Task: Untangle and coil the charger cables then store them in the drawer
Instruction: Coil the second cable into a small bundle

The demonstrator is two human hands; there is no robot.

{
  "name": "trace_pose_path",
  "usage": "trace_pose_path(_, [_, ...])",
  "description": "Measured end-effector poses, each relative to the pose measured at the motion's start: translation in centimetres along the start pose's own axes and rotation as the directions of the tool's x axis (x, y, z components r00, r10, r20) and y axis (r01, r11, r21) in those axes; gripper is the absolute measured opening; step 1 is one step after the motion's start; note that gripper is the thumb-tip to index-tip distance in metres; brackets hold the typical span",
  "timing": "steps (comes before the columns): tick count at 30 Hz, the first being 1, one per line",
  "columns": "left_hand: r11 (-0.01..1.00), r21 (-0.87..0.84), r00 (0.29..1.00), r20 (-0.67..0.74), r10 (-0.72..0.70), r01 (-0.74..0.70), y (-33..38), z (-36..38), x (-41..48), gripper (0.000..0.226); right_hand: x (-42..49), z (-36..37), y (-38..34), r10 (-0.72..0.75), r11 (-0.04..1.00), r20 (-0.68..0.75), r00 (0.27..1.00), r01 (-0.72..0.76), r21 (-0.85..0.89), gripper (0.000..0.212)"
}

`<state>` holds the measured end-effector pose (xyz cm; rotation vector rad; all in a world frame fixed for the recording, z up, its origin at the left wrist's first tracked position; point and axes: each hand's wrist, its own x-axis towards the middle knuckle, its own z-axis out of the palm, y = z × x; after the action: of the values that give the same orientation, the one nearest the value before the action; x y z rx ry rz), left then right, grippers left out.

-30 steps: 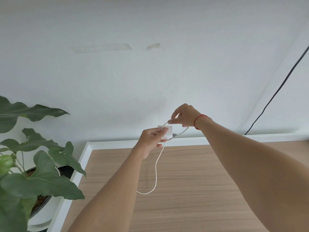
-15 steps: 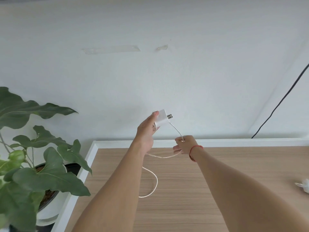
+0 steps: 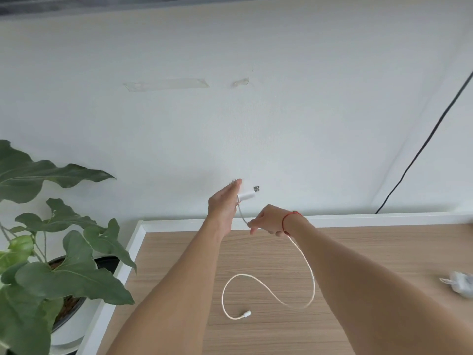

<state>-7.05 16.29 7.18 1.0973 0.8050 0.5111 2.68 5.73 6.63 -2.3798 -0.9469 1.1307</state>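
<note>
Our left hand (image 3: 225,201) holds the small white plug-in charger block (image 3: 247,194) up in front of the pale wall (image 3: 281,124), its prongs pointing right. Our right hand (image 3: 266,221) pinches the thin white charger cable (image 3: 311,272) just below the block. From that pinch the cable drops to the light wooden counter (image 3: 358,252) and lies in one loose open loop, its white connector end (image 3: 247,314) free on the wood. We judge this cable untangled and the coiling only beginning. Next we need to gather the slack in even loops toward the block. A second white charger (image 3: 460,285) waits at the counter's right edge; no drawer is in view.
</note>
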Motion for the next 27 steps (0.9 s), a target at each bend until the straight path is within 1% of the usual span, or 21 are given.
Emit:
trace_pose_path(1, [0.996,0.086,0.999,-0.024,0.024,-0.022,-0.3,-0.2,0.0,0.015,-0.4,-0.5,-0.4,-0.019,1.0,0.059,0.998,0.02,-0.008,0.027])
trace_pose_path(2, [0.987,0.154,0.998,-0.037,0.041,-0.035,-0.7,-0.4,0.0,0.015,-0.7,-1.0,-0.6,-0.039,0.999,0.086,0.996,0.041,-0.019,0.027])
trace_pose_path(4, [0.972,0.232,0.999,-0.026,0.042,-0.035,-1.5,-1.0,0.1,0.023,-1.2,-2.1,-0.8,-0.083,0.997,0.089,0.993,0.083,0.003,0.027])
trace_pose_path(6, [0.96,0.279,1.0,-0.016,0.011,-0.006,-1.8,-1.3,-0.2,0.03,-1.5,-3.1,-0.8,-0.144,0.986,0.089,0.986,0.135,0.101,0.031])
trace_pose_path(9, [0.966,0.25,0.992,0.082,-0.096,0.072,-2.0,-1.0,-0.8,0.023,-2.2,-3.9,-1.0,-0.229,0.956,0.074,0.971,0.21,0.206,0.032])
trace_pose_path(11, [0.979,0.194,0.987,0.135,-0.086,0.058,-1.8,-0.3,-1.2,0.016,-2.5,-4.2,-1.3,-0.266,0.94,0.042,0.963,0.25,0.231,0.032])
trace_pose_path(13, [0.983,0.176,0.99,0.123,-0.07,0.048,-1.6,0.3,-1.3,0.02,-2.6,-4.7,-1.8,-0.265,0.933,-0.01,0.964,0.259,0.25,0.033])
trace_pose_path(15, [0.985,0.145,0.989,0.104,-0.106,0.091,-1.4,0.6,-1.4,0.028,-2.6,-5.2,-2.1,-0.233,0.921,-0.069,0.97,0.243,0.305,0.037])
trace_pose_path(18, [0.986,0.079,0.979,0.129,-0.156,0.146,-1.0,0.8,-1.6,0.026,-2.3,-5.8,-2.0,-0.231,0.897,-0.198,0.952,0.288,0.335,0.038])
trace_pose_path(20, [0.986,0.1,0.976,0.158,-0.151,0.136,-0.6,1.1,-1.8,0.027,-2.0,-5.8,-1.5,-0.246,0.88,-0.255,0.935,0.326,0.346,0.034])
trace_pose_path(22, [0.983,0.146,0.973,0.183,-0.137,0.111,-0.4,1.2,-1.9,0.034,-1.9,-5.8,-1.3,-0.268,0.852,-0.25,0.93,0.35,0.39,0.029])
trace_pose_path(24, [0.976,0.208,0.969,0.219,-0.113,0.067,-0.4,1.2,-1.8,0.04,-1.8,-5.8,-1.1,-0.298,0.843,-0.216,0.93,0.363,0.397,0.027])
trace_pose_path(26, [0.971,0.236,0.963,0.256,-0.091,0.029,-0.6,1.0,-1.9,0.035,-1.5,-5.8,-1.0,-0.306,0.859,-0.189,0.933,0.356,0.368,0.029])
trace_pose_path(27, [0.972,0.232,0.958,0.27,-0.096,0.032,-0.6,0.9,-2.0,0.032,-1.4,-5.9,-1.0,-0.295,0.875,-0.189,0.937,0.344,0.341,0.03])
